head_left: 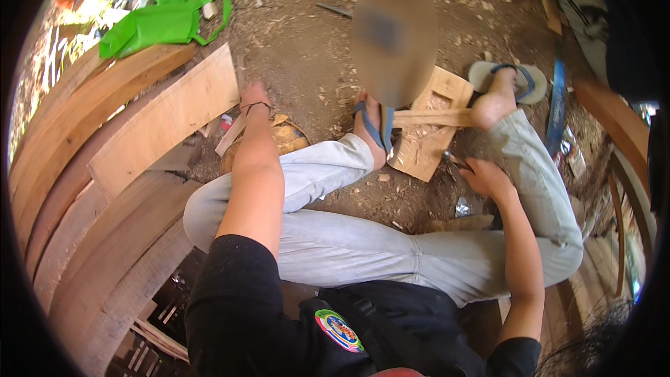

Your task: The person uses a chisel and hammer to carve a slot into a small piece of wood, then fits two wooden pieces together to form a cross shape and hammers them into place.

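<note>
My left hand (255,93), with a dark band at its wrist, reaches down beside the end of a wide plank. Its fingers are too small and turned away to show what, if anything, they grip. My right hand (486,177) is closed around a small slim dark tool (457,162), whose kind I cannot make out. The tool's tip is at the right edge of a light wooden board (419,157) on the ground. A rectangular hollow is cut near the board's far end. A narrow wood strip (433,119) lies across it, between my sandalled feet.
Stacked curved timbers and a wide plank (171,122) fill the left side, with a green bag (157,28) on top. Wood chips litter the dirt. A blue flat bar (556,105) and timber (614,126) stand at right. A blurred oval hides some ground.
</note>
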A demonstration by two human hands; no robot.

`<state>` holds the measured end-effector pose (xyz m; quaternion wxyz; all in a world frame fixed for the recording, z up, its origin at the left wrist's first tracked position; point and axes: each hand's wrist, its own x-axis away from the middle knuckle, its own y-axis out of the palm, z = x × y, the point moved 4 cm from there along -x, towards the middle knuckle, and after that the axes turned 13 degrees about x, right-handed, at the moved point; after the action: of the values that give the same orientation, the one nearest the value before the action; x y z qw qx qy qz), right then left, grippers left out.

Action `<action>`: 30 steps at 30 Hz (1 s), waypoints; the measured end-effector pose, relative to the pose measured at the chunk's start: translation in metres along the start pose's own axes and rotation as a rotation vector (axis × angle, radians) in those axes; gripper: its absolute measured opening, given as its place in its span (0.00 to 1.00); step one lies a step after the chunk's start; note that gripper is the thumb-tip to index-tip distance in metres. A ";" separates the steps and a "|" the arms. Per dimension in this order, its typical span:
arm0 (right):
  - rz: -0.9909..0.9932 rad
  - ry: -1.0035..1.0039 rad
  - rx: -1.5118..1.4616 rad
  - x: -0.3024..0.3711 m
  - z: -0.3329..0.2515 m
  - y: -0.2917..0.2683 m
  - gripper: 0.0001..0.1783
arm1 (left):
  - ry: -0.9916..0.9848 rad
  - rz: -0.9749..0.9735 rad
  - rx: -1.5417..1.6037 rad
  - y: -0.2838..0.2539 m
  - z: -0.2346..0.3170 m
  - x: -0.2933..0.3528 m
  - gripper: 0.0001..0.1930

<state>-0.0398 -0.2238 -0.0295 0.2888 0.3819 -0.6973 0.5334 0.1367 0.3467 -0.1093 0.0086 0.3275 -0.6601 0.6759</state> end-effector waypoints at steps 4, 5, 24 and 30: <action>0.002 0.032 0.033 0.005 0.004 -0.004 0.18 | -0.029 -0.069 0.040 0.010 0.014 -0.003 0.12; -0.022 0.028 0.050 0.005 -0.002 -0.007 0.18 | -0.057 -0.055 0.050 0.025 -0.025 -0.018 0.13; -0.056 -0.004 -0.011 -0.003 0.003 0.007 0.19 | 0.066 -0.105 -0.130 0.036 -0.027 -0.039 0.17; -0.090 0.055 0.019 0.000 0.014 0.014 0.19 | 0.037 -0.075 -0.073 0.052 0.001 -0.036 0.17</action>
<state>-0.0509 -0.2356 -0.0407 0.3280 0.4006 -0.6661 0.5368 0.1424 0.3548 -0.1717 0.0579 0.3390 -0.6712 0.6566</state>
